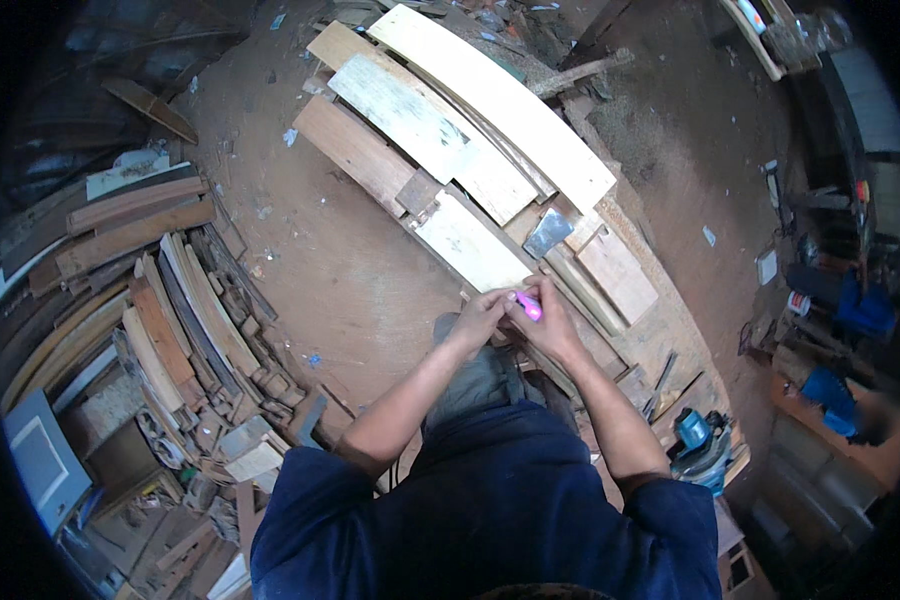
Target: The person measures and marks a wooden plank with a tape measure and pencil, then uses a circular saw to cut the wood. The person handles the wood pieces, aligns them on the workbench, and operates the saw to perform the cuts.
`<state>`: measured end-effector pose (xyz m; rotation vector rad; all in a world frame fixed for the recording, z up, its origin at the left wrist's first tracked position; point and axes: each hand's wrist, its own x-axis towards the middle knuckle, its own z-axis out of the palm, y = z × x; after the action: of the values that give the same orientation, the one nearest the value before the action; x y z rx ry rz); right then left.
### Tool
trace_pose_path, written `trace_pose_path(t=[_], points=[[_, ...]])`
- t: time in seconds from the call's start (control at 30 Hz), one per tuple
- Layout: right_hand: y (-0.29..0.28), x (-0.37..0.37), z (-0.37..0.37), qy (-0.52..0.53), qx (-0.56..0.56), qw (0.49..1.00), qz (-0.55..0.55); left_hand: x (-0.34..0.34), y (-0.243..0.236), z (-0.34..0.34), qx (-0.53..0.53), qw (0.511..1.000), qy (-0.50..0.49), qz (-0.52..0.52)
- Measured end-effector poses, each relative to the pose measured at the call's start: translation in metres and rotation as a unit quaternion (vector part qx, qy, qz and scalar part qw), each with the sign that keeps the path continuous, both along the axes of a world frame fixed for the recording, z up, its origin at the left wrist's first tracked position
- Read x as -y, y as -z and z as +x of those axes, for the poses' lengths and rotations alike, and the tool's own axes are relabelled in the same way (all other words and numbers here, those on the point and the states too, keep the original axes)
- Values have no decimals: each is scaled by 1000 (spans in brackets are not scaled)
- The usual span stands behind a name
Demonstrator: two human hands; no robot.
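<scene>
A small bright pink object (528,306) is held at my right hand (552,322), its fingers closed round it; its exact kind is too small to make out. My left hand (478,322) meets it from the left, fingertips pinched together at the pink object's end. Whatever else those fingertips hold is hidden. Just beyond both hands lies a pale board (470,242), flat on the workbench (660,345). A shiny grey metal plate (548,233) rests further off, with a short wooden block (618,272) to its right.
Long planks (495,105) extend across the bench's far end. A teal power tool (700,445) sits at the right, near dark slender tools (660,385). Stacked timber (160,340) fills the left side. Further right, a person's blue clothing (830,395) shows. Scraps litter the floor (320,250).
</scene>
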<state>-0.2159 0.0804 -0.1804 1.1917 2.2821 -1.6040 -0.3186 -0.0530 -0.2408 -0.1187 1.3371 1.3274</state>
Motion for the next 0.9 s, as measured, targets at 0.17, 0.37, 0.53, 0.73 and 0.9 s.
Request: trace_pose_path(t=[0.17, 0.37, 0.53, 0.73, 0.9], points=[[4, 13, 7, 4, -4, 1000, -14, 20, 45, -44, 28, 996, 79, 24], [48, -2, 116, 17, 71, 997, 32, -2, 93, -186, -373, 921, 20, -106], [48, -8, 146, 28, 89, 993, 72, -33, 122, -209, -481, 868, 30, -116], [76, 5, 152, 85, 131, 980, 120, -38, 125, -193, -493, 860, 43, -126], [90, 11, 149, 97, 140, 975, 145, -41, 122, -198, -495, 857, 49, -135]])
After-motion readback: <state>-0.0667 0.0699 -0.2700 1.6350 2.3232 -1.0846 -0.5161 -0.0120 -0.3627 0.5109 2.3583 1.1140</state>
